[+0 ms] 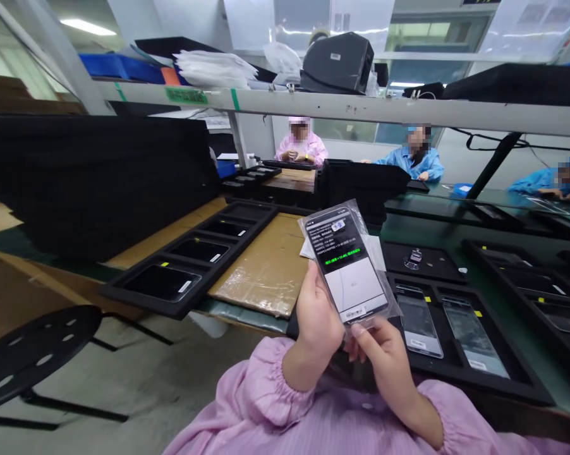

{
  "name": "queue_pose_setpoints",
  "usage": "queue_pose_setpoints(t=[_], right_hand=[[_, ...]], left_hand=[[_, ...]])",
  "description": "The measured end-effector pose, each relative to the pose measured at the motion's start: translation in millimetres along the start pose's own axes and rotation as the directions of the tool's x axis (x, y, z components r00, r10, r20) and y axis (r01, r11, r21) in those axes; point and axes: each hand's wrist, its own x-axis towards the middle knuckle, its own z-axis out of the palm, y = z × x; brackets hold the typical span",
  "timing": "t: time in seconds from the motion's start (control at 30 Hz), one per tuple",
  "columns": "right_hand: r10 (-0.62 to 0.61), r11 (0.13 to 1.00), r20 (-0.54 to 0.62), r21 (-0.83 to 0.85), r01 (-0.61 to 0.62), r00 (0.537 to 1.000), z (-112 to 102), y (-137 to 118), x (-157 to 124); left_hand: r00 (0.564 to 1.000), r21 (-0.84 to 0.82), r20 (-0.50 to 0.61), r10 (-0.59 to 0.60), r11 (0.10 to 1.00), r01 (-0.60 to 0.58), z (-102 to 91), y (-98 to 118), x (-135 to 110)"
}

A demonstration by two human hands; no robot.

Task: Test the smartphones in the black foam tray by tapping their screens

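A smartphone (349, 265) in a clear plastic bag is held up in front of me, its screen lit with white and green text above a pale panel. My left hand (316, 313) grips it from the left and behind; most of those fingers are hidden by the phone. At the lower edge, my right hand (382, 354) pinches the bag near a barcode label. Just right of the phone, a black foam tray (434, 363) holds bagged phones with yellow tabs. To the left, another black foam tray (138, 296) carries several dark-screened phones.
Stacked black trays (100, 183) rise at left beside a taped cardboard box (259, 272). A black stool (33, 354) stands low left. Overhead runs a shelf beam (313, 104). Co-workers in pink (316, 148) and blue (394, 158) sit across the bench. More phone trays (536, 278) lie right.
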Motion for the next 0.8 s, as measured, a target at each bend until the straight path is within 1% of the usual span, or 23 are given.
queue_pose_setpoints(t=[0.13,0.23,0.3,0.37,0.43,0.47,0.53,0.6,0.7,0.73,0.8], right_hand=[[0.027,1.0,-0.002,0.001,-0.027,1.0,-3,0,7],[0.053,0.999,0.008,0.001,-0.053,0.999,-4,-1,13],[0.069,0.998,0.017,0.001,-0.069,0.997,-3,-1,17],[0.082,0.997,0.021,-0.003,-0.082,0.996,-3,-1,21],[0.092,0.996,0.017,-0.008,-0.092,0.996,-4,0,24],[0.094,0.995,0.014,-0.009,-0.094,0.995,-4,1,25],[0.097,0.995,0.012,-0.011,-0.097,0.995,-6,4,27],[0.1,0.995,0.024,-0.022,-0.1,0.995,-7,7,27],[0.109,0.993,0.059,-0.051,-0.106,0.992,-9,6,26],[0.12,0.991,0.09,-0.075,-0.113,0.989,-12,4,25],[0.138,0.977,0.2,-0.189,-0.1,0.97,-22,-7,26]], left_hand=[[0.997,-0.039,-0.065,-0.04,0.999,0.038,1.9,-1,9],[0.999,-0.013,-0.047,-0.004,1.0,0.004,-1.2,-2,16],[0.998,0.081,-0.001,0.058,0.995,-0.058,-4.4,-5,20],[0.993,0.207,0.023,0.118,0.971,-0.12,-7.5,-8,23],[0.986,0.302,0.004,0.168,0.94,-0.161,-9.2,-11,24],[0.984,0.319,-0.006,0.18,0.933,-0.168,-9.2,-12,25],[0.985,0.283,-0.009,0.171,0.945,-0.161,-7.4,-13,25],[0.99,0.199,-0.011,0.137,0.971,-0.132,-3.6,-13,26],[0.993,0.098,-0.082,0.087,0.992,-0.079,1.9,-10,31],[0.989,0.077,-0.12,0.086,0.994,-0.077,2.8,-8,34],[0.974,0.05,-0.183,0.133,0.991,-0.126,2.5,-1,40]])
